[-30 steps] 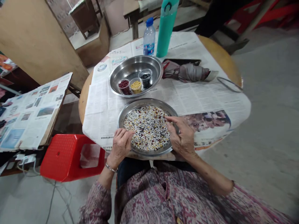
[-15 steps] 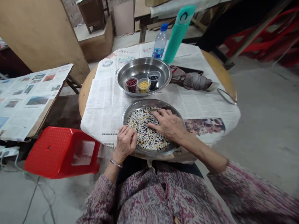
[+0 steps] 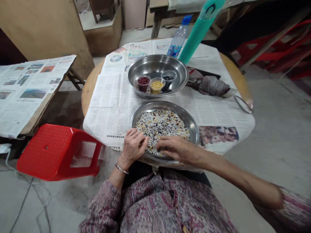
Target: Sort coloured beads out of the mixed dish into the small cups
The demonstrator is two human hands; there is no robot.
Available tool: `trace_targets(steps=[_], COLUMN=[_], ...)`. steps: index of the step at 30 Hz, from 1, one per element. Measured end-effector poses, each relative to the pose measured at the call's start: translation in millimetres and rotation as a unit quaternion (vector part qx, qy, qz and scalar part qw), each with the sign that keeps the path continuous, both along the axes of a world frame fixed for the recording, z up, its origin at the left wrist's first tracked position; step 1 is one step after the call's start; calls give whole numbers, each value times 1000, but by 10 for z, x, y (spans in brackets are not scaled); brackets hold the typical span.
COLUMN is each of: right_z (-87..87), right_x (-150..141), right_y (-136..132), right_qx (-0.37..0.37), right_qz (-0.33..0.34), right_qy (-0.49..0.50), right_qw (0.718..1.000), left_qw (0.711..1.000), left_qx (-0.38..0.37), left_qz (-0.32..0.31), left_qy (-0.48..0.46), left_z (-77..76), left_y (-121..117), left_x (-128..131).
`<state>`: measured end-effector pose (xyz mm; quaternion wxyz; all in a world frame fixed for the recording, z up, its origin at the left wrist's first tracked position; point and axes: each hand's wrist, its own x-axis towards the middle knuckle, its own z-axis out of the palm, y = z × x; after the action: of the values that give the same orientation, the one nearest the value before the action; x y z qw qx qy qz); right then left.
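A round steel plate (image 3: 167,106) holds a thin layer of mixed white, black, yellow and red grains (image 3: 162,126). My left hand (image 3: 133,145) rests at the plate's near edge, its fingers curled among the grains. My right hand (image 3: 175,148) comes in from the right, with extended fingers touching the grains near the front rim. Beyond the plate, a larger steel bowl (image 3: 157,61) holds several small clear cups: red beans (image 3: 143,83), yellow grains (image 3: 156,86) and black beans (image 3: 168,78).
Newspaper (image 3: 114,106) covers a round wooden table (image 3: 89,90). On it stand a plastic water bottle (image 3: 178,40) and a teal flask (image 3: 201,32), beside a folded grey umbrella (image 3: 210,85). A red plastic stool (image 3: 55,152) sits at the lower left, by a newspaper-covered table (image 3: 31,94).
My right hand has moved from the middle of the plate towards its front rim, with the arm stretched further right. My left hand stays near the edge. The view has shifted slightly.
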<state>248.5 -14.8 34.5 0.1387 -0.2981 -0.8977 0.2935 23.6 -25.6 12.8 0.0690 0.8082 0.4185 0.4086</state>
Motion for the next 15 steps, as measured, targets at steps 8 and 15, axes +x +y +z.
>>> trace_targets(steps=[8,15], right_z=[-75,-100], right_x=[-314,-147], right_y=[275,478], right_qx=[197,165], right_qz=[-22,-200], right_qy=[-57,-72], right_qw=[979,963], left_qw=[999,1000], left_qx=[-13,-13], left_qz=[7,2], left_qy=[-31,-14], left_z=[16,-4], left_y=[-19,-7], left_x=[2,2])
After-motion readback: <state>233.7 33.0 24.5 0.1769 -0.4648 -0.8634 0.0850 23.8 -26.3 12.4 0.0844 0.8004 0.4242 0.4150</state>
